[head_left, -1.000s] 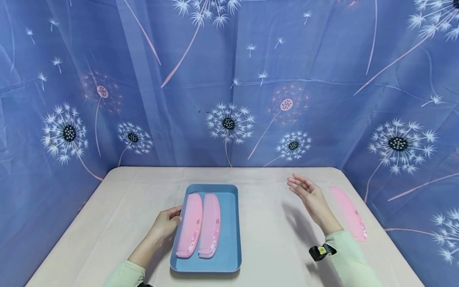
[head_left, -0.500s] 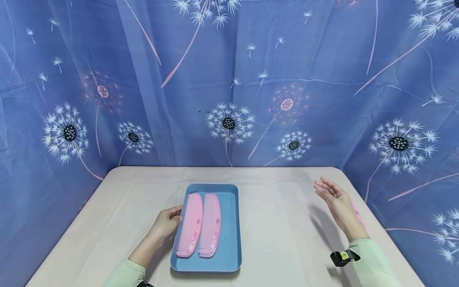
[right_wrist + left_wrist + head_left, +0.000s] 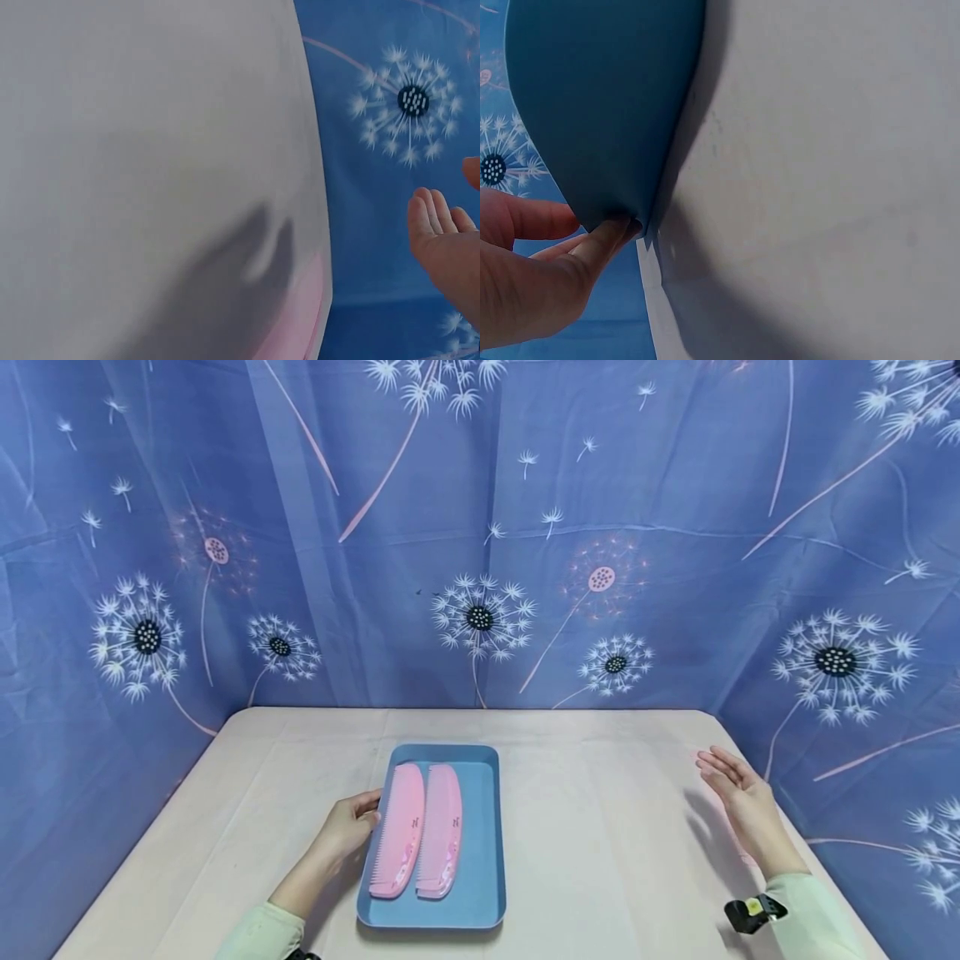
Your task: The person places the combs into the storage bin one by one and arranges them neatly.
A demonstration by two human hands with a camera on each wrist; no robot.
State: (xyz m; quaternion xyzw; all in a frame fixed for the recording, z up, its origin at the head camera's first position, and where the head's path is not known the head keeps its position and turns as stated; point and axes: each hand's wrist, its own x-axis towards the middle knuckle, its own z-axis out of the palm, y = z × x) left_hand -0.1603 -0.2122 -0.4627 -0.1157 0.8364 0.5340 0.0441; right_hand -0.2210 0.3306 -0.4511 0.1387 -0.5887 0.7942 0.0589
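A blue rectangular tray [image 3: 482, 852] lies on the table, left of its middle. Inside it, side by side, are two pink combs, the left comb [image 3: 401, 839] and the right comb [image 3: 442, 835], both with teeth to the left. My left hand [image 3: 347, 825] grips the tray's left side, thumb and fingers at the rim in the left wrist view. Far to the right, my right hand [image 3: 744, 810] hovers with its fingers extended and nothing in it. Below it lies a third pink comb [image 3: 300, 315], mostly hidden by that hand in the head view.
The table [image 3: 585, 860] has a pale cloth over it. Blue curtains [image 3: 675, 460] with dandelion prints hang behind and along both sides. A black wrist camera [image 3: 753, 912] sits on my right wrist.
My right hand has moved right, from beside the third comb to over it, covering most of it. The left hand, the tray and its two combs have stayed put.
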